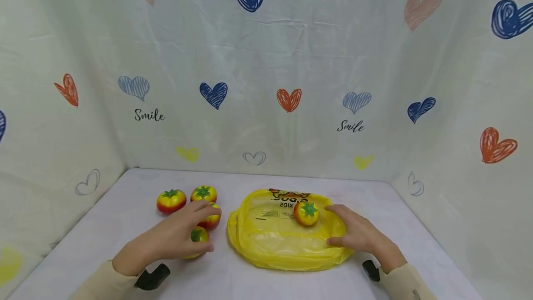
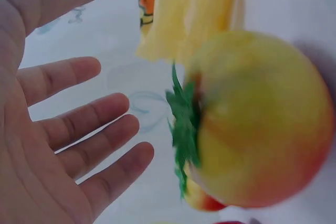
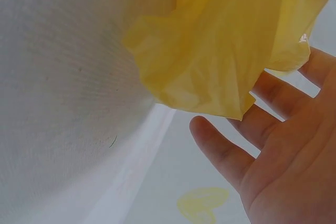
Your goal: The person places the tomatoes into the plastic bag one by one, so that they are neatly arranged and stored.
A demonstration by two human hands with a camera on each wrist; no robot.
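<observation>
A yellow plastic bag [image 1: 287, 244] with printing lies spread open on the table, and one red-and-yellow toy tomato [image 1: 306, 213] rests within its rim. My left hand [image 1: 175, 233] hovers over a group of similar tomatoes left of the bag, fingers apart and holding nothing. In the left wrist view the nearest tomato [image 2: 268, 124], with a green leafy top, sits just beyond the spread fingertips. My right hand [image 1: 360, 230] is at the bag's right rim, thumb and fingers spread. In the right wrist view the bag's loose edge [image 3: 205, 61] partly hides the fingertips.
Two more tomatoes, one at the far left [image 1: 171, 201] and one behind the left hand [image 1: 204, 194], stand on the white table [image 1: 250, 286]. A white curtain [image 1: 316, 68] printed with hearts closes off the back and sides. Black wrist mounts [image 1: 152, 277] sit below both hands.
</observation>
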